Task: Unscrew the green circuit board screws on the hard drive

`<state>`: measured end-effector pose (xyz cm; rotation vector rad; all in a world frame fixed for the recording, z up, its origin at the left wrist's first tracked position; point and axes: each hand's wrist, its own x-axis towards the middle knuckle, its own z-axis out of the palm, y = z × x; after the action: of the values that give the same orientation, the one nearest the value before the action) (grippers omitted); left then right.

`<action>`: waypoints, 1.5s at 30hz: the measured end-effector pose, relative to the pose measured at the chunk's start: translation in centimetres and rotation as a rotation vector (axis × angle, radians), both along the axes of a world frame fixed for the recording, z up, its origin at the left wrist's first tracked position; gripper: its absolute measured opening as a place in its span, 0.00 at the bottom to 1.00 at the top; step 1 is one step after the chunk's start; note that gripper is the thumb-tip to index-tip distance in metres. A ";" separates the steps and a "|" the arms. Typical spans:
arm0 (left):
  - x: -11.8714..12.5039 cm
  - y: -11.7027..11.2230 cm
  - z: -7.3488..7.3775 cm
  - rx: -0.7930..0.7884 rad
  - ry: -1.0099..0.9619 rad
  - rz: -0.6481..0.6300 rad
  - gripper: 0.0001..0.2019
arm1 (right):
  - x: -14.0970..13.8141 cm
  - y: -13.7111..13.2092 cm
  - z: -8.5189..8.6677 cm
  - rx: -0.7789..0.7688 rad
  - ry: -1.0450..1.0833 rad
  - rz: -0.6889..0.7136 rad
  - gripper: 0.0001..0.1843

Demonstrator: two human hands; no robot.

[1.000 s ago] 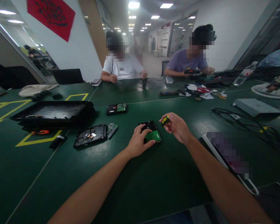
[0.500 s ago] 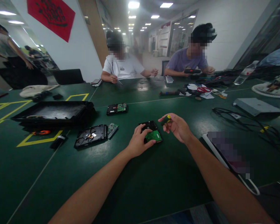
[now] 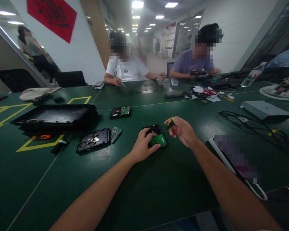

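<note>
A hard drive (image 3: 161, 140) with a green circuit board lies flat on the table in front of me. My left hand (image 3: 143, 144) holds it against the table, fingers over its left side and thumb along the near edge. To the right of the drive, raised just above the table, my right hand (image 3: 181, 130) is closed around a short yellow-and-black screwdriver (image 3: 170, 123); only its handle shows, and its tip cannot be made out. Left of my hands lie another hard drive (image 3: 93, 141) and a loose circuit board (image 3: 116, 134). A third hard drive (image 3: 120, 112) sits farther back.
Black trays (image 3: 53, 115) are stacked at left, near a small black item (image 3: 59, 146). A tablet-like device (image 3: 233, 157), a black cable (image 3: 245, 123) and a grey metal box (image 3: 267, 109) are at right. Two people sit across the green table (image 3: 135, 192).
My right hand has turned the screwdriver slightly, so more of its handle shows. My left hand and the hard drive have stayed put. A person walking at far left has moved right.
</note>
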<state>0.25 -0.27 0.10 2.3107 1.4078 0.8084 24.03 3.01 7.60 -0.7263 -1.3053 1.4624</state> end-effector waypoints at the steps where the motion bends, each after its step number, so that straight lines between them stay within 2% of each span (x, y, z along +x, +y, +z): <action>1: 0.0 0.0 0.0 0.000 -0.001 -0.003 0.25 | 0.0 0.0 0.0 0.000 0.008 0.005 0.17; 5: 0.0 -0.1 0.1 -0.003 -0.005 -0.008 0.24 | 0.1 -0.1 0.2 -0.015 0.024 0.001 0.19; 10: 0.1 -0.2 0.2 -0.004 -0.003 -0.003 0.25 | 0.2 -0.2 0.4 -0.011 0.016 -0.011 0.15; 17: 0.2 -0.1 0.2 -0.008 0.002 -0.003 0.25 | 0.3 0.0 0.2 -0.001 -0.012 -0.028 0.17; 23: 0.1 0.0 0.0 0.000 0.002 -0.007 0.25 | 0.5 0.1 0.1 -0.011 0.011 0.027 0.21; 37: 0.1 -0.2 0.3 -0.010 -0.010 -0.002 0.25 | 0.0 0.0 0.1 0.006 -0.024 -0.031 0.17; 45: 0.0 -0.2 0.3 -0.024 -0.006 -0.003 0.25 | 0.1 0.0 0.1 -0.013 0.021 0.013 0.18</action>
<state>0.23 -0.46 0.43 2.2899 1.4035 0.7925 24.17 3.02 7.66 -0.7105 -1.2883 1.4864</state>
